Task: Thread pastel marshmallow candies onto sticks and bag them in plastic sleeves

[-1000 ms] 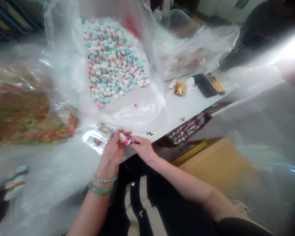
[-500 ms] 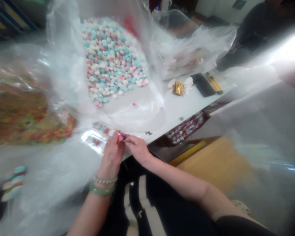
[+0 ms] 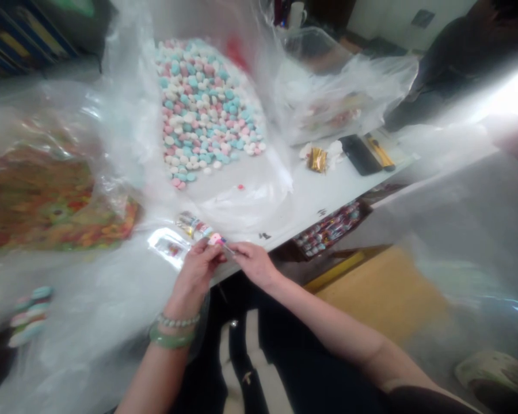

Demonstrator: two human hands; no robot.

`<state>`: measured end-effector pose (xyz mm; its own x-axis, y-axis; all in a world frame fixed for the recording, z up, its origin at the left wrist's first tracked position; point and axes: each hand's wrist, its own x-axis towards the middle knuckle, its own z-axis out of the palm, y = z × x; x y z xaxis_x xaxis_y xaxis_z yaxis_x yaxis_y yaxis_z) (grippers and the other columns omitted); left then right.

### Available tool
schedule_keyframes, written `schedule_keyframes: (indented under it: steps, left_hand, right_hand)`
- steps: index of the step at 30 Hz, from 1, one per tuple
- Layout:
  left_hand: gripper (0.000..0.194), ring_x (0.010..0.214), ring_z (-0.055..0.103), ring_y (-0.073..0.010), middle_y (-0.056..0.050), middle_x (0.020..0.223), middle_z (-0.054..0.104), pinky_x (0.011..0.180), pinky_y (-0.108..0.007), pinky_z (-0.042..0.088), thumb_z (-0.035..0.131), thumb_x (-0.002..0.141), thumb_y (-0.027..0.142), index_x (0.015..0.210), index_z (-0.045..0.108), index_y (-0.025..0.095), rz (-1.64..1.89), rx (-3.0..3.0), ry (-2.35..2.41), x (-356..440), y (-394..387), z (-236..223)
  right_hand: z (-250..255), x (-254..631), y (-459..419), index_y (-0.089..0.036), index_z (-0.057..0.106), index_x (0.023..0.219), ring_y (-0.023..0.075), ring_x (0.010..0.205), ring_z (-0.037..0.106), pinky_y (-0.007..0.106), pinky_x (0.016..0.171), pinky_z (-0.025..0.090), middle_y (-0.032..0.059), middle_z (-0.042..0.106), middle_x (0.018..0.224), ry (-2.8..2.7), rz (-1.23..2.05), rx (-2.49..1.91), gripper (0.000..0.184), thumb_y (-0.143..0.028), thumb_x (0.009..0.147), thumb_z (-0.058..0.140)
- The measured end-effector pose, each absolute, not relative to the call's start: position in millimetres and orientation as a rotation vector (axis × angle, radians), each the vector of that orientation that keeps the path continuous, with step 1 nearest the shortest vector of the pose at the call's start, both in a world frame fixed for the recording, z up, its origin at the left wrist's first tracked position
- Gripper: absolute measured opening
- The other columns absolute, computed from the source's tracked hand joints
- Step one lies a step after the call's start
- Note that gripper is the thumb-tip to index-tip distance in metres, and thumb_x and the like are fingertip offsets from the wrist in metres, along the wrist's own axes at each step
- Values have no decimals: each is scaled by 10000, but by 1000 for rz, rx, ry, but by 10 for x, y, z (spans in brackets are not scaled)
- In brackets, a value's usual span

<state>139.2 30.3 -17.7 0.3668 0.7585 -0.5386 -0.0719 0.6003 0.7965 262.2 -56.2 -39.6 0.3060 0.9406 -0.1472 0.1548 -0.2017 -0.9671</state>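
Observation:
My left hand (image 3: pixel 194 277) and my right hand (image 3: pixel 254 264) meet at the table's front edge, and both pinch a small pink-and-white packet (image 3: pixel 216 240) with a transparent film end. A strip of printed wrappers (image 3: pixel 192 224) runs from the packet towards the upper left. Just left of my fingers lies a small transparent sachet (image 3: pixel 170 248). Beyond my hands, a large heap of pastel pink, white and turquoise round sweets (image 3: pixel 209 112) lies on a plastic sheet (image 3: pixel 246 204). My fingers partly hide the packet.
A colourful patterned bag (image 3: pixel 47 201) lies left, with a stack of pastel discs (image 3: pixel 30 317) below it. A plastic-covered tray (image 3: pixel 336 109), phone (image 3: pixel 360 155), gold wrapper (image 3: pixel 317 160) and yellow tool (image 3: pixel 380 152) stand right. A seated person (image 3: pixel 457 63) is at upper right.
My hands have shifted slightly right and apart. The pink-and-white packet now sits higher between my fingertips, with its film end showing towards my right hand. The view has tilted slightly.

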Motion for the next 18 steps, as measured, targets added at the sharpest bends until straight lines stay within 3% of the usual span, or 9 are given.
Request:
schedule_keyframes:
  steps: [5,7,15,18]
  left_hand:
    - [405,480,501,-90,47,562,566,515,-232,452,876,539,244,824,604,148,478,683,1025,1432,208,-178]
    - [387,460,493,-92,47,530,554,494,-224,432,866,550,251,808,592,153,442,690,1002,1463,168,-175]
    - [329,426,453,-85,63,498,501,443,-217,398,852,567,230,740,580,162,369,732,973,1413,92,-70]
    - [346,591,581,-133,13,671,624,566,-257,502,843,583,174,864,642,166,341,687,970,1370,84,29]
  right_hand:
    - [-419,2615,-548,-272,631,1268,144,693,598,279,769,503,-53,644,728,-903,978,-1761,580,-75,731,538]
    - [-399,2613,-540,-269,610,1303,134,644,585,264,725,507,-69,624,679,-889,1002,-1755,627,-64,718,518]
    - [-332,2535,-489,-267,755,932,167,944,672,298,894,524,-32,740,1006,-980,901,-1695,397,-53,769,463]
    - [-182,2513,-505,-224,742,943,183,1025,650,306,945,500,9,726,1077,-1164,786,-1756,330,-54,802,497]
